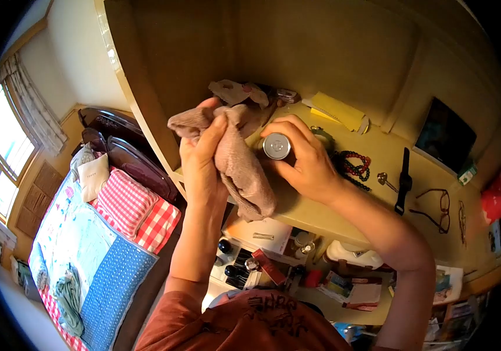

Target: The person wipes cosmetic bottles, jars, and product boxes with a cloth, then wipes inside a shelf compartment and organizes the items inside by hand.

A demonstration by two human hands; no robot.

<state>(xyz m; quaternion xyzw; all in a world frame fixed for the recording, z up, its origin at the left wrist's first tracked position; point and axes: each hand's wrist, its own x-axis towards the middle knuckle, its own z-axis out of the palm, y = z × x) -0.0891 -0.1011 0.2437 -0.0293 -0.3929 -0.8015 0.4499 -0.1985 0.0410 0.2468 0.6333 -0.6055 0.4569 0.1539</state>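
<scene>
Between the thumb and fingers of my left hand is a pinkish-brown knitted sock, its long end hanging down toward the shelf edge. Just to the right, my right hand is wrapped round a small cylinder with a round silver end facing up; its sides are mostly hidden by my fingers. A second crumpled sock-like cloth lies behind my left hand, at the back of the shelf. Close beyond my right hand are dark and red beaded bracelets and a dark green round item, partly covered.
On the shelf lie yellow paper, keys, a black watch, glasses and a dark flat screen. Below, an open drawer holds dark bottles and a red box. A bed stands left.
</scene>
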